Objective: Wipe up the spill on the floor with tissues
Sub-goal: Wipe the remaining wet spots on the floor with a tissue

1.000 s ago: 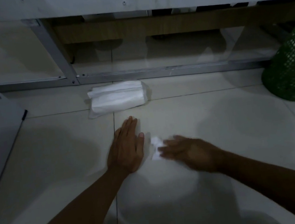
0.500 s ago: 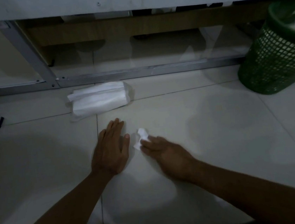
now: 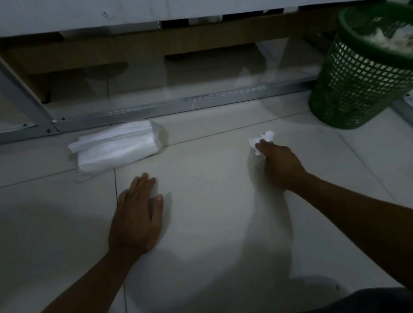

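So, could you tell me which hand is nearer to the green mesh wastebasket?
Right. The right hand, holding a crumpled white tissue, lies below-left of the green mesh wastebasket; the left hand rests flat, farther left.

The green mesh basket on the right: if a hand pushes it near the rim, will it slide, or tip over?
The green mesh basket is probably light: thin open lattice, and only crumpled paper shows inside. It is tall, and narrower at the base than at the rim, so a push up high would likely tip it. Low down, it should slide on the smooth floor tiles.
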